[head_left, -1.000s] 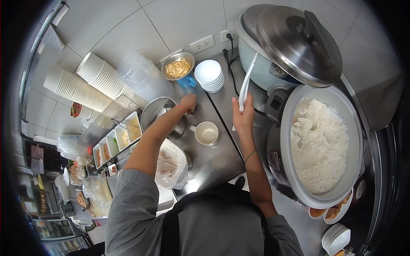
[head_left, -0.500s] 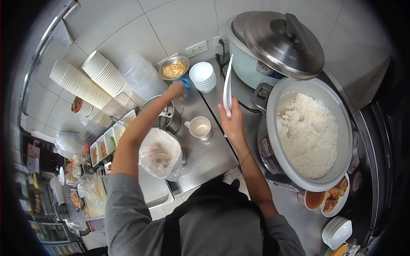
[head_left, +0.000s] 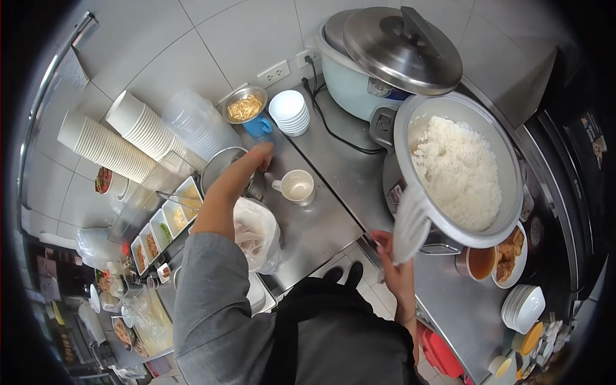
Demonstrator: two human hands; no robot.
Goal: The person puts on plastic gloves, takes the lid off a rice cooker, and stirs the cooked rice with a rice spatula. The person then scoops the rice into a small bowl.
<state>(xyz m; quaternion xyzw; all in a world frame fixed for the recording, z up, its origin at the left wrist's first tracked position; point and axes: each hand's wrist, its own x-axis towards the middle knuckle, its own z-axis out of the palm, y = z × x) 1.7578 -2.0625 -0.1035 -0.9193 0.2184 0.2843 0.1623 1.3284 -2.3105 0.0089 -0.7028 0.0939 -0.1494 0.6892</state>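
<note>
My left hand point(head_left: 262, 154) is closed over the steel counter point(head_left: 321, 224), just below a blue cup point(head_left: 258, 126); whatever it may hold is hidden. A white mug point(head_left: 298, 187) stands to its lower right. Under my left forearm are a metal pot point(head_left: 221, 165) and a container lined with a plastic bag point(head_left: 255, 237). My right hand point(head_left: 396, 266) grips a white rice paddle point(head_left: 410, 224), its blade upward and slightly blurred. That blade is in front of the rim of an open rice cooker point(head_left: 443, 224) full of white rice point(head_left: 462, 173).
A second cooker point(head_left: 353, 83) has a metal lid point(head_left: 404, 51) resting on it. White bowls point(head_left: 290, 112) and paper cups point(head_left: 109, 151) are stacked at the back. Food trays point(head_left: 160, 228) line the left. Sauce point(head_left: 481, 262) and small plates point(head_left: 523, 308) stand lower right.
My right hand has moved down and right with the paddle, beside the rice cooker. My left hand rose toward the blue cup, then came down again. The view has shifted.
</note>
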